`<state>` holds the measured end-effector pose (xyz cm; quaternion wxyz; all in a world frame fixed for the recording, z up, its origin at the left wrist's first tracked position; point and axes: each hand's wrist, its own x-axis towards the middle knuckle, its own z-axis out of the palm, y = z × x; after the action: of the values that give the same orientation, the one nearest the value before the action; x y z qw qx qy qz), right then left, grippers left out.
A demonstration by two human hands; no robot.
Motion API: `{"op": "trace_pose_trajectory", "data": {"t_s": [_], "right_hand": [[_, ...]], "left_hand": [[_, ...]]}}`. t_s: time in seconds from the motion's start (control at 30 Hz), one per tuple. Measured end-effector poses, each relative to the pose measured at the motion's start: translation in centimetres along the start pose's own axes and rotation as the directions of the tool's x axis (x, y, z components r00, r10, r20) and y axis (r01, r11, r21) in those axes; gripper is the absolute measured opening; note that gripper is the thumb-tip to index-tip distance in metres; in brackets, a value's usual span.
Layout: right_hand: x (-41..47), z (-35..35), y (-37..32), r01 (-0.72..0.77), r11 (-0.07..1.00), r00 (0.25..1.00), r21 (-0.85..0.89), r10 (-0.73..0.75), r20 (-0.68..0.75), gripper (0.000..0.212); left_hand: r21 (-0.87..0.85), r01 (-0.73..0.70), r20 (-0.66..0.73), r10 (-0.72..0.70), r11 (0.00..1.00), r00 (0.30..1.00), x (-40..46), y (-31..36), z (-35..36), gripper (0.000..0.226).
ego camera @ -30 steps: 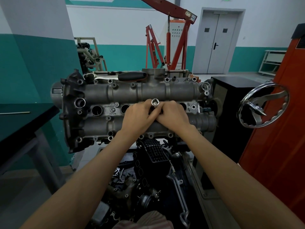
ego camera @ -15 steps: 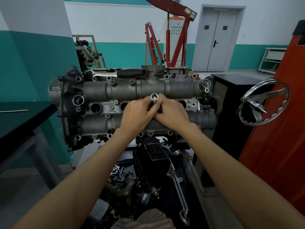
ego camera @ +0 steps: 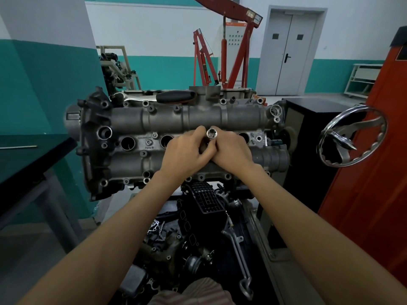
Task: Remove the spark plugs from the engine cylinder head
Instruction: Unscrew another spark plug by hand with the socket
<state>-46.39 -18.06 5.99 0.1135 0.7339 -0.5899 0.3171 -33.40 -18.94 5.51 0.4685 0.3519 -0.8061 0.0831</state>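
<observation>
Striped cloth (ego camera: 198, 291) at bottom edge, nearest; above it dark engine parts (ego camera: 189, 243) and a black ribbed plastic piece (ego camera: 206, 198) below the head; a bent metal rod (ego camera: 239, 256) lies on the right of that pile; both bare forearms reach up from the lower corners and meet at centre; left hand (ego camera: 184, 154) and right hand (ego camera: 231, 150) touch each other, fingers of both curled round a silver socket (ego camera: 212, 133) that stands up between them, open end toward camera; socket sits over the third plug well of the engine cylinder head (ego camera: 176, 119), well itself hidden by hands; spark plug not visible, cannot tell if one is in the socket; two open plug wells (ego camera: 127, 143) left of the hands, one more partly seen right of the right hand; black-handled ratchet (ego camera: 174, 96) rests on top rear of the head; chrome handwheel (ego camera: 352, 135) right of head, against an orange cabinet (ego camera: 374, 172); dark counter (ego camera: 28, 159) at left with a thin rod (ego camera: 18, 147) on it; red engine hoist (ego camera: 233, 47) behind; grey double door (ego camera: 288, 53) in far wall.
</observation>
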Motion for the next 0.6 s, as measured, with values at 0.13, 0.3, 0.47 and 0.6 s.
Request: {"op": "trace_pose_trajectory", "data": {"t_s": [0.13, 0.3, 0.47, 0.6], "right_hand": [[0.0, -0.07, -0.18, -0.008, 0.999, 1.0, 0.048, 0.008, -0.002, 0.025], [-0.28, -0.36, -0.2, -0.028, 0.988, 0.999, 0.155, 0.034, -0.034, 0.013], [-0.37, -0.25, -0.21, 0.0, 0.997, 1.0, 0.08, 0.0, -0.009, 0.016], [-0.18, -0.07, 0.07, -0.004, 0.998, 1.0, 0.06, 0.003, 0.006, 0.014]], "left_hand": [[-0.035, 0.053, 0.005, -0.052, 0.998, 0.999, 0.29, -0.13, 0.0, 0.035], [-0.054, 0.072, 0.024, -0.071, 0.996, 0.997, 0.39, -0.06, -0.11, 0.043], [-0.049, 0.053, 0.019, -0.052, 0.997, 0.998, 0.19, 0.07, -0.26, 0.037], [-0.015, 0.032, 0.025, -0.031, 0.999, 0.999, 0.08, 0.13, -0.25, 0.049]]}}
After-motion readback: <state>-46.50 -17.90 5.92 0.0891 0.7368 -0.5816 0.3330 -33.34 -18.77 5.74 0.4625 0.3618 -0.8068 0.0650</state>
